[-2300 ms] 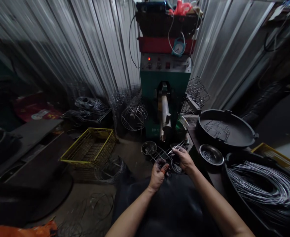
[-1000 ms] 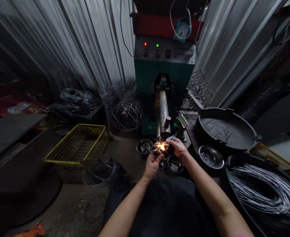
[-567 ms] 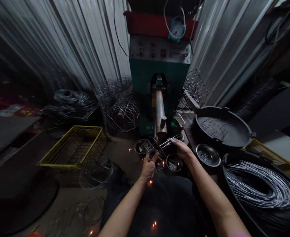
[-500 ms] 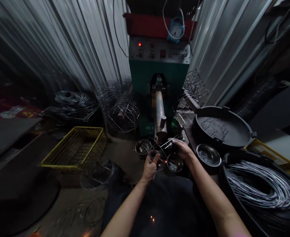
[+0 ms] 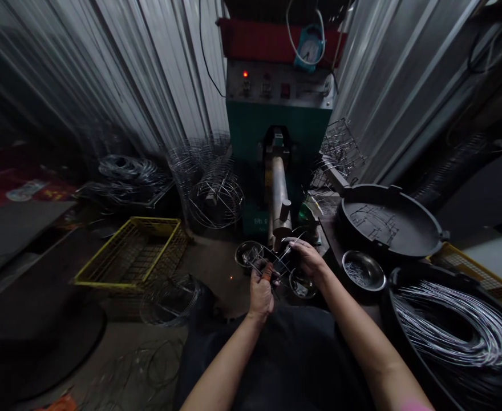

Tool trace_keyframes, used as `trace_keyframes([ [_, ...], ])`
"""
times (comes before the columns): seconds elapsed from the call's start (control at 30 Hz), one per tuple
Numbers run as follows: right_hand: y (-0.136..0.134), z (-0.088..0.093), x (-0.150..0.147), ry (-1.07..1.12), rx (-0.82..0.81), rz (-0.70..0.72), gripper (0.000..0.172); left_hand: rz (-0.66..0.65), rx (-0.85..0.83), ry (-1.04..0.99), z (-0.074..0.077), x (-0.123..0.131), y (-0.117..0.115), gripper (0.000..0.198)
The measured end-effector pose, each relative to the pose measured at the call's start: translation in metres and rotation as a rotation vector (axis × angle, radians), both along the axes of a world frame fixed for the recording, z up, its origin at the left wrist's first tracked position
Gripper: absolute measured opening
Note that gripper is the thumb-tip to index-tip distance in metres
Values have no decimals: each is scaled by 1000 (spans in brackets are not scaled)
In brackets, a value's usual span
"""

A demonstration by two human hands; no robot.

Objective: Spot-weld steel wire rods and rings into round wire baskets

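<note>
My left hand (image 5: 261,292) is closed round the near side of a small frame of thin metal wires (image 5: 283,264). On its far right side my right hand (image 5: 306,254) pinches a wire between thumb and fingers. The frame lies just under the end of the thick metal arm (image 5: 280,185) of a green spot welding machine (image 5: 245,137); whether it touches the electrode I cannot tell. Left of the frame sits a metal bowl of short metal pieces (image 5: 239,258). Another bowl (image 5: 294,289) stands under my right hand, partly hidden.
A yellow wire basket (image 5: 105,283) and wire rings (image 5: 165,305) lie to the left. At the right are a round black tray (image 5: 413,231) with wire pieces, a bowl of small rods (image 5: 379,279) and a coil of wire rings (image 5: 456,342). One spark (image 5: 231,278) glows over the floor.
Sparks seen over my lap are gone, and one now shows left of my hands. The wire frame has shifted and turned slightly in my grip; my right hand sits a little nearer my left.
</note>
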State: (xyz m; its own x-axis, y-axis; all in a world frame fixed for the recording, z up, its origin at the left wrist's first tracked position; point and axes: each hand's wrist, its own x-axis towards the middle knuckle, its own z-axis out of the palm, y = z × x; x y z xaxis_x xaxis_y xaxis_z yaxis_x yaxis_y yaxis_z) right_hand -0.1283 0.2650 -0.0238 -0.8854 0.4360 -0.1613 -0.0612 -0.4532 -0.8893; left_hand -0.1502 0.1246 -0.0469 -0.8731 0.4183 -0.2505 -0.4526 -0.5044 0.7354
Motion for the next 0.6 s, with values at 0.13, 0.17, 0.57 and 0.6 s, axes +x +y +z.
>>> trace_keyframes([
  [0.13,3,-2,-8,6,-29,-21,17,15,15,-16,1,-3,2,34],
  [0.17,2,-1,-10,6,-36,-26,15,17,15,-24,1,-4,3,34],
  [0.57,5,-2,-25,-3,36,-47,14,44,68,-64,8,-14,12,34],
  [0.6,6,-2,-26,-3,42,-47,14,49,74,-65,9,-14,13,34],
])
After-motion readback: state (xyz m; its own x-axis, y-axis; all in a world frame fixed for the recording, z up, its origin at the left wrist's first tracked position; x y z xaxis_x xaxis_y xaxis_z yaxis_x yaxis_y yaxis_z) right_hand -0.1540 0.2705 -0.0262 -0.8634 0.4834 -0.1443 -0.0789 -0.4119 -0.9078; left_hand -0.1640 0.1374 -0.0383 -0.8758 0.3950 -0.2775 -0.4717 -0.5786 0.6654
